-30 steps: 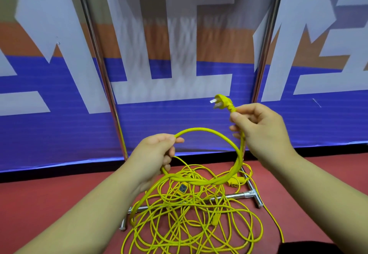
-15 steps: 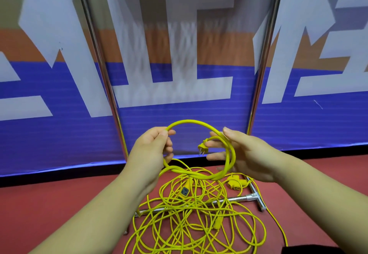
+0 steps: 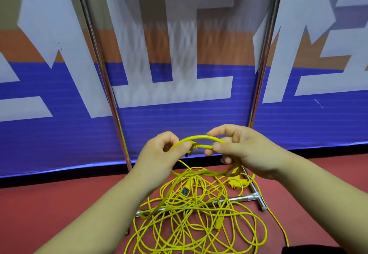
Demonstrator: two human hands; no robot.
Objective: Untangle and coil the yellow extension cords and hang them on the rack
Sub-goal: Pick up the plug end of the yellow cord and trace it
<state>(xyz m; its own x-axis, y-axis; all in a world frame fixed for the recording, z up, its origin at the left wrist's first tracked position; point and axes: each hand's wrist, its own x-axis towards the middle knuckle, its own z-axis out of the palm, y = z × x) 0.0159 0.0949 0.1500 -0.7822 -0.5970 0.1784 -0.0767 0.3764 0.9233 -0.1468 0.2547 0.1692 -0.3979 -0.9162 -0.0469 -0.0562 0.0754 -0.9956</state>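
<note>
Both hands hold a small loop of thick yellow cord (image 3: 201, 137) above the floor. My left hand (image 3: 161, 154) pinches the loop at its plug end (image 3: 191, 147), thumb against fingers. My right hand (image 3: 241, 150) pinches the cord just right of the plug, with its fingers curled over the top of the loop. Below them a tangled heap of yellow extension cords (image 3: 199, 220) lies on the red floor, with a socket end (image 3: 185, 191) and further yellow connectors (image 3: 235, 184) in it. The rack's two metal uprights (image 3: 103, 78) rise left and right of my hands.
The rack's base bar (image 3: 235, 200) with a T-joint lies under the heap. Behind stands a blue, white and orange banner wall (image 3: 59, 134). One yellow cord strand (image 3: 280, 228) trails off to the lower right, near a dark object (image 3: 310, 249) at the bottom edge.
My right hand brought the plug end down and across to my left hand, closing the cord into a smaller loop. Both hands now meet at the plug.
</note>
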